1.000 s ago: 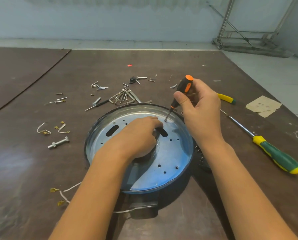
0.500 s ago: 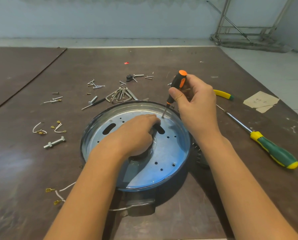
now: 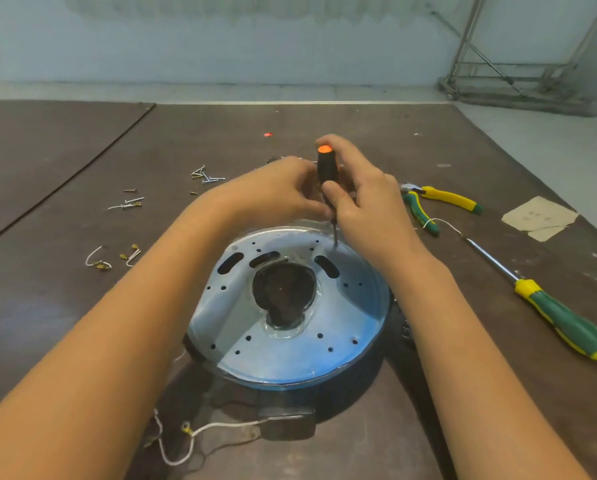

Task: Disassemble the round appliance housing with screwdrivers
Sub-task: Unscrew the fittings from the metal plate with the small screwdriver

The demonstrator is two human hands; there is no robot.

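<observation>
The round appliance housing (image 3: pixel 290 355) lies on the brown table in front of me. Its pale metal plate faces up, with several small holes, slots and a dark central opening (image 3: pixel 283 289). A screwdriver (image 3: pixel 326 169) with a black handle and an orange cap stands nearly upright. Its tip rests on the plate's far right area. My right hand (image 3: pixel 362 206) wraps the handle from the right. My left hand (image 3: pixel 272 192) reaches in from the left, its fingertips pinched at the base of the handle. The hands hide the plate's far rim.
To the right lie a long green-and-yellow screwdriver (image 3: pixel 563 322), pliers (image 3: pixel 428 204) and a cardboard scrap (image 3: pixel 539 218). Loose screws (image 3: pixel 205 175) and wire clips (image 3: pixel 99 262) lie scattered to the left. A white wire (image 3: pixel 186 436) trails from the housing's near side.
My left hand has lifted off the housing's centre and moved up to the screwdriver, uncovering the dark opening. The screwdriver has swung more upright. The view has shifted closer.
</observation>
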